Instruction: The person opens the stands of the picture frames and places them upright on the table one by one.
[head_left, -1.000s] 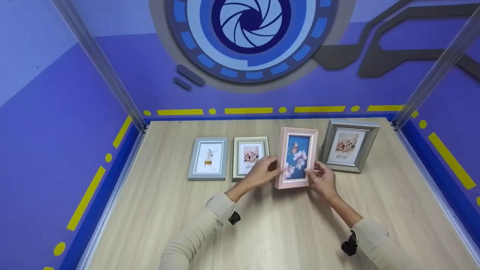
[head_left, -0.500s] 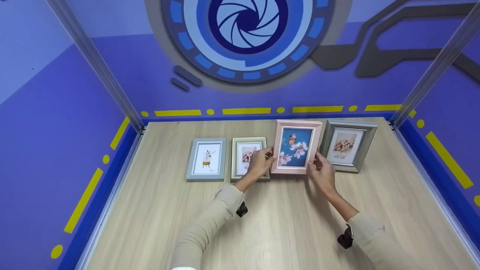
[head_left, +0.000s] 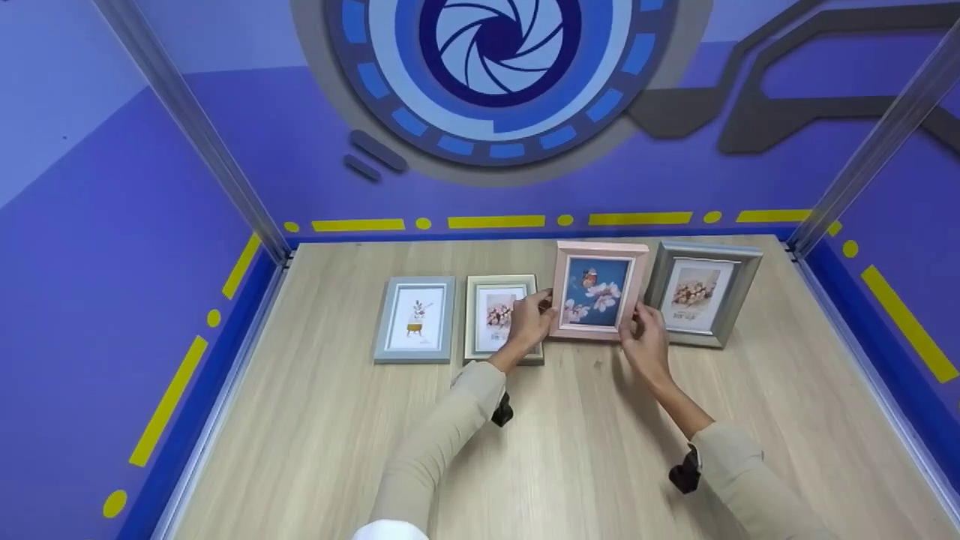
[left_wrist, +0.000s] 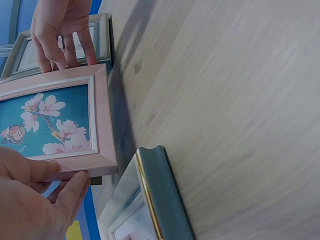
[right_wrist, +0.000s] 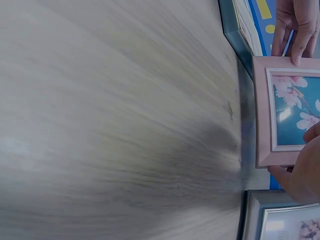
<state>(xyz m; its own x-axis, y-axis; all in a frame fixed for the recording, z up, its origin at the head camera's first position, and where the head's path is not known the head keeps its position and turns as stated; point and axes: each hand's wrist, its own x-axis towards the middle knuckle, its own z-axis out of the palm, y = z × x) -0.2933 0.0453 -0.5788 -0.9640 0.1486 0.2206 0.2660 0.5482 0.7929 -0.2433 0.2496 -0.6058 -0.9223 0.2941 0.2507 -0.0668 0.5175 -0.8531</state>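
Observation:
Between both hands is a pink picture frame [head_left: 598, 291] with a blue picture of blossoms and a butterfly, held nearly upright in the head view. My left hand [head_left: 530, 324] pinches its left edge, thumb in front and fingers behind. On the opposite edge, low down, my right hand [head_left: 646, 346] grips with thumb and fingers. The left wrist view shows the pink frame [left_wrist: 102, 125] close up, its lower edge near the table; whether it touches is unclear. In the right wrist view the frame [right_wrist: 261, 115] is partly cut off.
To the right stands a grey-brown frame [head_left: 724, 319], close beside the pink one. A cream-edged frame [head_left: 480, 351] is partly covered by my left hand. Farther left is a light blue frame [head_left: 384, 322]. The wooden table [head_left: 540, 465] meets a blue back wall [head_left: 247, 150].
Both hands have moved the pink frame back toward the wall and turned it to face more squarely forward. It is a little lower than half a second ago. The other frames stay put.

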